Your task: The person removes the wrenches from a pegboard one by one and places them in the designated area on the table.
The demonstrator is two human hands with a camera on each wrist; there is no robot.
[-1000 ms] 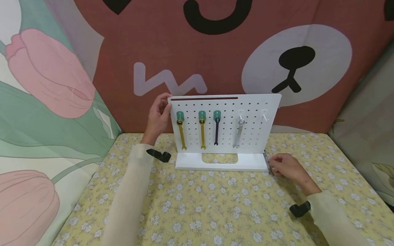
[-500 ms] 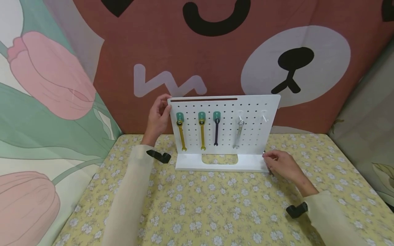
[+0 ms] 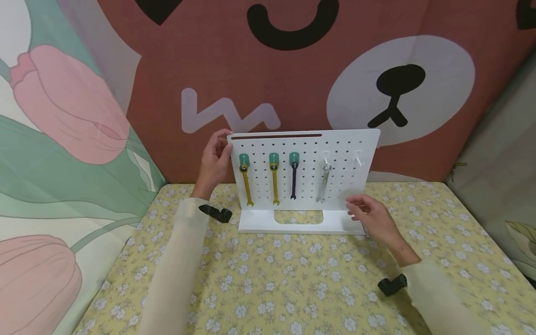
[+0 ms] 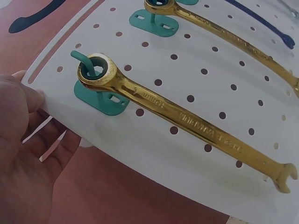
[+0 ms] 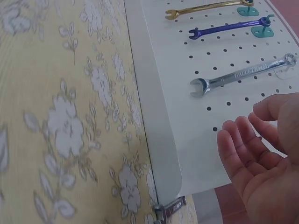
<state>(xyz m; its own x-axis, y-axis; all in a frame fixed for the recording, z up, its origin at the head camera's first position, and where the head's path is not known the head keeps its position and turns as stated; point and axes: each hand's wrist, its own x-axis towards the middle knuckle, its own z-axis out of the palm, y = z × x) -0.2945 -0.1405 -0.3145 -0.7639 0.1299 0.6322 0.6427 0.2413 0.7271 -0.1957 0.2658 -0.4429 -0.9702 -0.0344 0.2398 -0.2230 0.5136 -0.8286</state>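
Standing on its flat base, the white pegboard (image 3: 310, 186) carries four wrenches in a row, each hanging by its ring end with the forked end down. Leftmost is a gold wrench (image 4: 173, 114) on a green hook (image 4: 110, 105); a second gold wrench (image 3: 275, 186) and a dark purple wrench (image 3: 294, 181) follow, both on green hooks too. Next along, a silver wrench (image 3: 324, 184) hangs from a pale hook, and a last pale hook (image 3: 358, 159) juts out at the right. By the right end of the base, part of another silver wrench (image 5: 170, 208) shows in the right wrist view. The left hand (image 3: 215, 156) pinches the board's upper left corner, thumb in front, its grip narrow. The right hand (image 3: 374, 217) is before the lower right of the board, its grip loose and fairly wide, fingers slightly bent and holding nothing. Pale sleeves (image 3: 173, 265) cover both forearms. Yellow flowered cloth covers the worktop (image 3: 259, 279), and behind it hangs a brown bear-print backdrop (image 3: 293, 70).
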